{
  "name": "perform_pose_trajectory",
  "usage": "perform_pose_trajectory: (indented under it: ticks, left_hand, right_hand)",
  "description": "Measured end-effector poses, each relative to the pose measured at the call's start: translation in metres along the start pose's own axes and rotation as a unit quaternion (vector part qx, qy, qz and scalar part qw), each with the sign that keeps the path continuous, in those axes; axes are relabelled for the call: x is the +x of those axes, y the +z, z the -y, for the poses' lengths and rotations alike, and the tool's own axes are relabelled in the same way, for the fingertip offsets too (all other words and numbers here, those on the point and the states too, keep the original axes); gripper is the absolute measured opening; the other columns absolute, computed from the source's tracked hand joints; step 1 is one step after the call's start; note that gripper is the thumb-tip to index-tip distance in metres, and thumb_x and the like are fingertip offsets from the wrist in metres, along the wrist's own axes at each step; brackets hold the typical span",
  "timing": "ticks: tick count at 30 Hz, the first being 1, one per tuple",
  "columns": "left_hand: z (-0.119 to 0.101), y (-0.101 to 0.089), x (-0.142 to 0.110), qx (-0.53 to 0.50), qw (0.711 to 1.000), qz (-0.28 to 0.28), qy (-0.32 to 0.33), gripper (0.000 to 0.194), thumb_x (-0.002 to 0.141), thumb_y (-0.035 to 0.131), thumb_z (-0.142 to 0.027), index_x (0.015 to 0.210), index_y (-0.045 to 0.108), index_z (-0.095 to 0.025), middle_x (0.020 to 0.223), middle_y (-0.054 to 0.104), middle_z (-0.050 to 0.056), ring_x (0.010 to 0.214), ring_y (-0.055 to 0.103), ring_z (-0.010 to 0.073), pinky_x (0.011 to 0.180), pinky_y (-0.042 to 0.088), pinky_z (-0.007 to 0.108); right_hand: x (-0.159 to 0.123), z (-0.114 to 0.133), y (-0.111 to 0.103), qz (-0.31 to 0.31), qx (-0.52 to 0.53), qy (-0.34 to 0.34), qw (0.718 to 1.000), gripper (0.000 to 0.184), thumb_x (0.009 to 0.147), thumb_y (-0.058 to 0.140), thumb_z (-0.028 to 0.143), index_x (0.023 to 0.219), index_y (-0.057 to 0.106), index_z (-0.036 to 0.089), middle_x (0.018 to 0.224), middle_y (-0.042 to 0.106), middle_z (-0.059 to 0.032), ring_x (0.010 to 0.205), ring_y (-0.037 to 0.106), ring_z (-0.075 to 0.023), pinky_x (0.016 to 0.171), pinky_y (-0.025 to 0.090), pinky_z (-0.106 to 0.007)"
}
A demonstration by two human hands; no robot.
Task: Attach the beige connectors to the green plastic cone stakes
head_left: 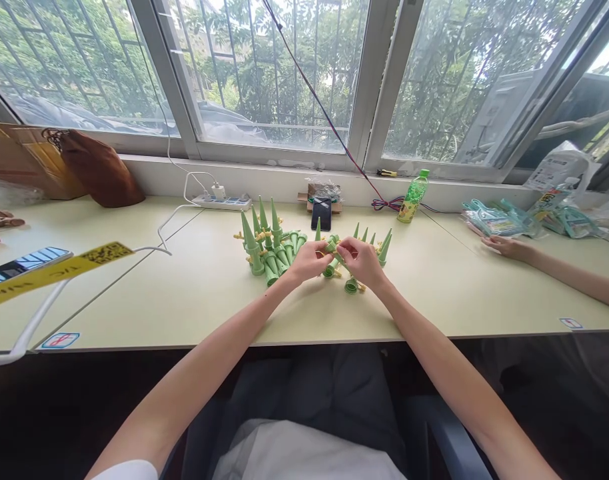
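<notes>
Above the table, my left hand (312, 261) and my right hand (362, 263) meet, fingers closed around a green plastic watering spike (333, 244). Part of the spike is hidden by the fingers. To the left of my left hand, several green spikes with yellow valves stand upright, such as one spike (252, 250), and a pile of spikes (283, 253) lies beside them. Under my hands, a spike (352, 286) lies with its round open end toward me. More upright spikes (384, 248) stand just past my right hand.
Behind the spikes lie a phone (321, 215) and a power strip (224, 202). A green drink bottle (413, 197) stands by the window. At the right, another person's hand (504, 247) rests near bagged teal items (494, 219). A yellow tag (59, 272) hangs at left.
</notes>
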State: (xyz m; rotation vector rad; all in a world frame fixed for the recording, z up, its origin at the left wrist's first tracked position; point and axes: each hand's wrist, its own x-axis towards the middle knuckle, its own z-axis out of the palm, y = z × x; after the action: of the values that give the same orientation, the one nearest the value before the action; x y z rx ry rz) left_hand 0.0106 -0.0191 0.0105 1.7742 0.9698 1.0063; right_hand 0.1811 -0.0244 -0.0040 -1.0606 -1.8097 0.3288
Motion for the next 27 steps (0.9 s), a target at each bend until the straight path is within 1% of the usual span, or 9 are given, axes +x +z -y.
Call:
perform_pose_trajectory:
  ticks: [5, 10, 15, 20, 23, 27]
  left_hand:
    - [0.000, 0.000, 0.000, 0.005, 1.000, 0.004, 0.008, 0.018, 0.075, 0.061, -0.027, 0.064, 0.050, -0.018, 0.051, 0.049, -0.004, 0.043, 0.047, 0.0078, 0.038, 0.035, 0.021]
    - [0.001, 0.000, 0.000, 0.011, 1.000, 0.007, 0.015, 0.021, 0.080, 0.059, -0.031, 0.065, 0.052, -0.018, 0.050, 0.050, -0.003, 0.042, 0.049, 0.0087, 0.040, 0.037, 0.022]
    - [0.005, 0.001, 0.003, 0.009, 1.000, 0.006, 0.013, 0.023, 0.082, 0.058, -0.034, 0.067, 0.053, -0.018, 0.051, 0.052, -0.003, 0.042, 0.050, 0.0093, 0.041, 0.039, 0.022]
    - [0.010, 0.001, 0.003, 0.016, 1.000, 0.004, 0.024, 0.026, 0.083, 0.057, -0.037, 0.066, 0.053, -0.018, 0.051, 0.053, -0.003, 0.041, 0.050, 0.0097, 0.041, 0.040, 0.022]
    - [0.010, 0.001, 0.003, 0.046, 0.998, -0.007, 0.035, 0.028, 0.083, 0.056, -0.038, 0.065, 0.051, -0.018, 0.049, 0.054, -0.003, 0.041, 0.050, 0.0095, 0.042, 0.039, 0.022]
    - [0.008, 0.002, 0.001, 0.106, 0.992, -0.038, 0.057, 0.030, 0.082, 0.055, -0.037, 0.061, 0.047, -0.017, 0.049, 0.056, -0.003, 0.041, 0.050, 0.0089, 0.044, 0.038, 0.021]
  right_hand:
    - [0.000, 0.000, 0.000, -0.013, -0.024, -0.013, 1.000, 0.025, 0.090, 0.051, 0.039, 0.078, 0.062, 0.020, 0.067, 0.061, -0.0024, 0.059, 0.050, -0.0147, 0.058, 0.041, -0.027]
    - [0.000, 0.001, 0.000, -0.026, -0.030, -0.020, 0.999, 0.025, 0.090, 0.050, 0.038, 0.077, 0.061, 0.020, 0.066, 0.060, -0.0022, 0.058, 0.049, -0.0146, 0.057, 0.040, -0.027]
    - [0.000, 0.002, 0.000, -0.034, -0.033, -0.016, 0.999, 0.024, 0.090, 0.051, 0.038, 0.076, 0.060, 0.020, 0.067, 0.061, -0.0024, 0.059, 0.051, -0.0149, 0.057, 0.041, -0.026]
    - [-0.001, 0.001, -0.001, -0.033, -0.043, -0.028, 0.998, 0.023, 0.091, 0.052, 0.035, 0.076, 0.061, 0.020, 0.067, 0.061, -0.0024, 0.058, 0.051, -0.0147, 0.058, 0.041, -0.027]
    - [-0.001, -0.001, 0.000, -0.036, -0.059, -0.045, 0.997, 0.022, 0.091, 0.052, 0.034, 0.077, 0.061, 0.019, 0.067, 0.061, -0.0026, 0.059, 0.051, -0.0147, 0.060, 0.041, -0.027]
    - [-0.002, -0.004, 0.003, -0.046, -0.075, -0.063, 0.994, 0.022, 0.092, 0.052, 0.033, 0.079, 0.061, 0.019, 0.068, 0.061, -0.0027, 0.059, 0.051, -0.0146, 0.061, 0.041, -0.027]
